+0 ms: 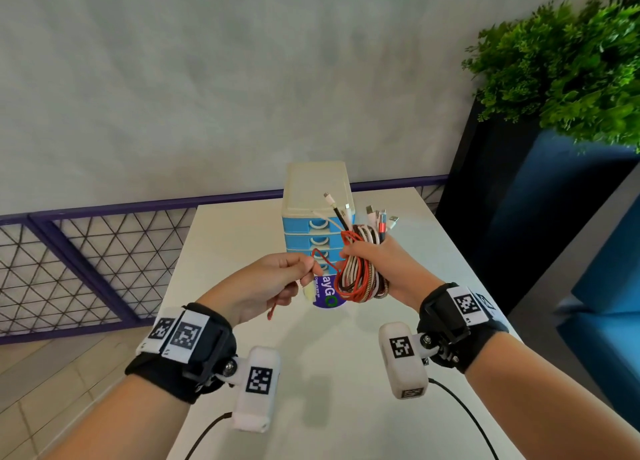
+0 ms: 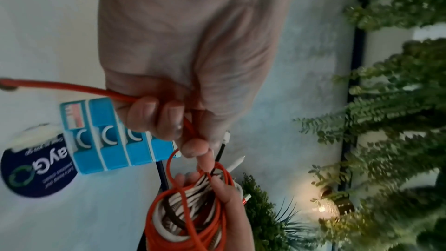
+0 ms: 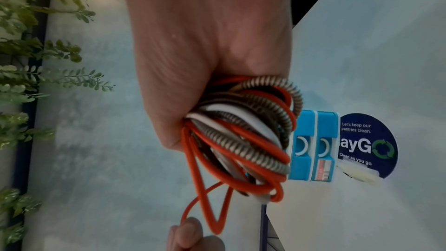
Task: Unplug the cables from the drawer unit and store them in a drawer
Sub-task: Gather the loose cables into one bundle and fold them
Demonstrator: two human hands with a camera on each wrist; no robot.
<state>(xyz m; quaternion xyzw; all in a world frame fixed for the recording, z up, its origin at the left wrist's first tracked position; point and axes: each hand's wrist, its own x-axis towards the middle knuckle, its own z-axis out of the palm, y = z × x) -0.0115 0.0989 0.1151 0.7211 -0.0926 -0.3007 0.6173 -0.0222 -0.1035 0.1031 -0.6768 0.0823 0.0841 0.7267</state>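
Note:
A small drawer unit (image 1: 313,196) with a cream top and blue drawers (image 2: 113,133) stands on the white table (image 1: 346,373). My right hand (image 1: 377,262) grips a coiled bundle of cables (image 1: 360,276), orange, white and striped (image 3: 248,140), in front of the unit. Several plugs (image 1: 379,217) stick up from the fist. My left hand (image 1: 277,279) pinches the loose end of the orange cable (image 2: 72,87), which runs from the bundle (image 2: 193,213) through its fingers and hangs below.
A round dark blue sticker (image 1: 327,291) lies on the table before the unit (image 3: 313,146). A purple mesh railing (image 1: 86,252) runs at the left, and a green plant (image 1: 561,68) on a dark planter stands at the right.

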